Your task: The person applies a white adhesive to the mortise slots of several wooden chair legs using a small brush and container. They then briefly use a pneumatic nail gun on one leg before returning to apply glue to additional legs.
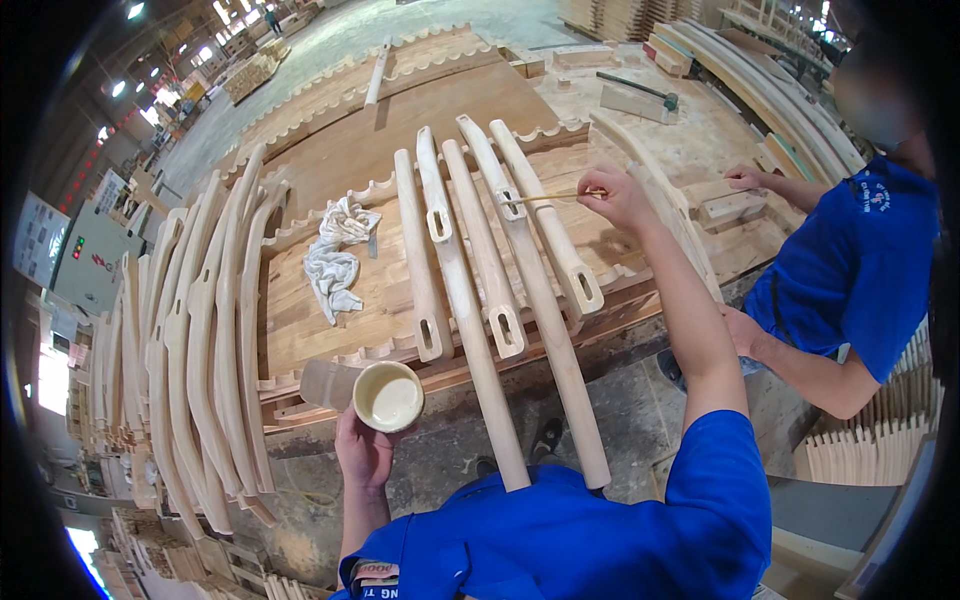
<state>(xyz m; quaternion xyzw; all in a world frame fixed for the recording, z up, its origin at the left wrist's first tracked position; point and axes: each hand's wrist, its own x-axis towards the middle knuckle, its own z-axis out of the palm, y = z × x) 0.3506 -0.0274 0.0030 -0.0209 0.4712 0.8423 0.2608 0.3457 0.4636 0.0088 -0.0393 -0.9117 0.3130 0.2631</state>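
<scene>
Workshop, wooden bench (284, 320). Right hand (612, 197) pinches stick (555, 197), tip at the slot (511, 210) in one bar (553, 345); left hand (366, 450) holds cup (389, 397) mouth up, likely against spilling. Five bars (463, 300) lie side by side across bench, slots up, presumably for easy access. Rag (332, 275) left of them.

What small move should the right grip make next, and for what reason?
Probably run the thin stick along the slot of this wooden piece: the right grip holds it with the tip there, while the left grip holds a cup of pale liquid.
</scene>
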